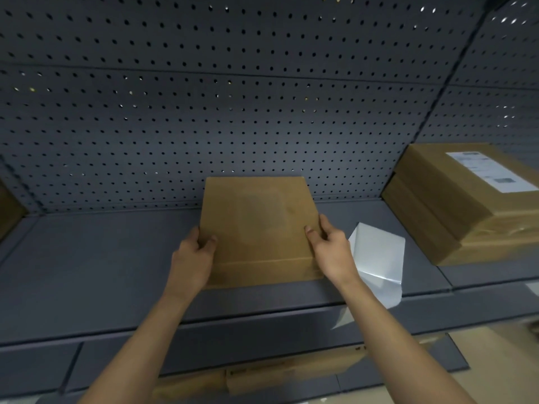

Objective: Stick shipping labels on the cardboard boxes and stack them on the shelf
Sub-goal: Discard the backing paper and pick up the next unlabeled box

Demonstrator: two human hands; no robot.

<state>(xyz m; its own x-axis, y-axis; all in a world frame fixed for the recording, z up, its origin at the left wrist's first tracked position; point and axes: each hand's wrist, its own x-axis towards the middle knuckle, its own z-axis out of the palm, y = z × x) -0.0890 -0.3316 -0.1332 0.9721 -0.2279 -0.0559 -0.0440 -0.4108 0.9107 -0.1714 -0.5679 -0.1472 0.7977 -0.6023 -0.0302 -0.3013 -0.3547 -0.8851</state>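
As it sits now, box (259,228): flat brown cardboard, centre of frame, on or just over the grey shelf (102,258); can't tell if the underside is fully down. Top face is bare, no label visible.
Left hand (192,258): clamped on the box's left edge near the front corner, thumb on top, fingers wrapped round the side.
Right hand (332,252): clamped on the right edge, thumb on top, fingers down the side.
Handling guess: light and thin. Looks stiff enough along the edges, but the wide top panel probably flexes if pressed mid-face. Matte card, so decent friction and low slip risk.
Where to hold: opposite side edges near the front corners, as now. Keep it level and don't squeeze the panel.
Label sheet (379,258): white, curled, just right of the right hand, overhanging the shelf's front lip. Thin and floppy, so it could slide off.
Stack (455,205): cardboard boxes at right of frame, well apart from the held box, white label (490,170) on the top one.
Pegboard (204,97): grey back panel, upper frame, directly behind the box.
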